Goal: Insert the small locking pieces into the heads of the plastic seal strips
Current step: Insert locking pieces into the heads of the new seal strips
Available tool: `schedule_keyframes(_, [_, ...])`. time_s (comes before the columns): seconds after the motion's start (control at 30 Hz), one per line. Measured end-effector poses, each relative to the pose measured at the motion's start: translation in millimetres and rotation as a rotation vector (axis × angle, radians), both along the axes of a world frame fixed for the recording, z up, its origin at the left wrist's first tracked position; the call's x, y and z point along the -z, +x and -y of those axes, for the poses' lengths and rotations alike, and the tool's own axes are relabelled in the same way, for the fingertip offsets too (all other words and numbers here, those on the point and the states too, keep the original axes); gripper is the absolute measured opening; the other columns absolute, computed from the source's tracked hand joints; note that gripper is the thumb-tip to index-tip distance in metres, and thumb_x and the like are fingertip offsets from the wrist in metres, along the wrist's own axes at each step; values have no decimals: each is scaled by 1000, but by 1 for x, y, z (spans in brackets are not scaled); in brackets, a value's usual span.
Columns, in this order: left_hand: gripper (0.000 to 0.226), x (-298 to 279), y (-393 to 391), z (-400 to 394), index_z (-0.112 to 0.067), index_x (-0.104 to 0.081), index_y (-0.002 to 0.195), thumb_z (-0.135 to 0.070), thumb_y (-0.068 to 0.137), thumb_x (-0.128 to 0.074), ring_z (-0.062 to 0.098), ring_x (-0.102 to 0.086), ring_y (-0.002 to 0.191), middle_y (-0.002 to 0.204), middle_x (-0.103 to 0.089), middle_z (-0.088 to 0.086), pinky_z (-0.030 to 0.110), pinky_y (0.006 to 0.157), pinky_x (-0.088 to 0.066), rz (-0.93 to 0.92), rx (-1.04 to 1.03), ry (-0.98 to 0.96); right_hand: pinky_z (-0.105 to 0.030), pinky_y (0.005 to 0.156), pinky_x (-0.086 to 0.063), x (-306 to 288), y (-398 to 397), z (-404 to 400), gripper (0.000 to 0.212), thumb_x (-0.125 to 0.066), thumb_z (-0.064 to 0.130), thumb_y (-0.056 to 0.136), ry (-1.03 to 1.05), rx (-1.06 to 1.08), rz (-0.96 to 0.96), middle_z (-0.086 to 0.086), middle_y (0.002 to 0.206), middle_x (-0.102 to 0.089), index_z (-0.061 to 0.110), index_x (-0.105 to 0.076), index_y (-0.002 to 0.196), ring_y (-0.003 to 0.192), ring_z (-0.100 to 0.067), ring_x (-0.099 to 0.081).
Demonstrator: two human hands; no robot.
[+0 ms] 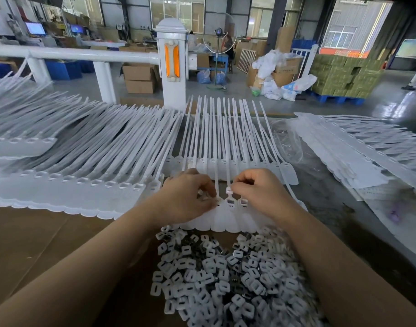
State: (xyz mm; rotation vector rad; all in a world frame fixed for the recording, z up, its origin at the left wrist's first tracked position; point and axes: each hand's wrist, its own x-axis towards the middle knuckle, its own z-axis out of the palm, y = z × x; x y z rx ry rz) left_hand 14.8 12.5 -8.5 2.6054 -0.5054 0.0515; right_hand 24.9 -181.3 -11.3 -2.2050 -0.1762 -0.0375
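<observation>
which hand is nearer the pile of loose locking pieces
Left, slightly. The left hand sits just above the pile of locking pieces, over its left edge. The right hand is a touch farther up, pinching a locking piece at a strip head.

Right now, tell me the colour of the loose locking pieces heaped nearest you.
Mostly white locking pieces, with a few dark ones mixed in; the head view shows them.

Counter [339,208] partly covered by brown cardboard [37,244]; white seal strips [89,147] laid in rows, locking pieces [225,279] heaped nearest.
</observation>
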Motion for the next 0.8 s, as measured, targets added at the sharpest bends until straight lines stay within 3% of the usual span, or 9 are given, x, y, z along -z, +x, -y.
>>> schedule_keyframes(0.1, [6,-1,1,-3,-40,-61,92,-42,86,-63,9,-51,95,98,-49,-18,46,100,-43,18,-40,66,-32,64,-48,-1,1,1,13,-66,24,81,-39,39,-24,8,57,-62,17,-70,70,58,-8,-57])
schedule_keyframes(0.2, [7,-2,2,-5,-38,-63,92,-41,86,-62,11,-51,97,98,-50,-16,46,100,-43,16,-51,71,-28,65,-43,-1,1,1,13,-68,27,80,-124,42,-47,11,57,-65,21,-72,69,56,-1,-57])
schedule_keyframes(0.33, [10,-1,2,-4,-36,-64,95,-40,86,-61,12,-51,98,100,-50,-14,46,101,-42,22,-60,90,-45,93,-45,-2,0,-3,11,-70,30,81,-202,22,-73,7,70,-71,23,-74,73,76,-10,-64])
schedule_keyframes(0.4, [11,0,3,-4,-36,-64,96,-40,86,-61,12,-50,99,100,-50,-13,45,101,-42,24,-58,90,-51,100,-41,-3,0,-6,14,-70,34,82,-241,16,-77,9,73,-71,24,-75,75,83,-11,-63])
schedule_keyframes(0.8, [7,3,4,-5,-41,-59,93,-41,86,-60,11,-49,101,100,-50,-15,41,100,-38,56,-38,88,-54,102,-41,-6,-4,-8,15,-68,36,87,-323,-4,-104,12,77,-66,32,-64,74,92,-17,-61])
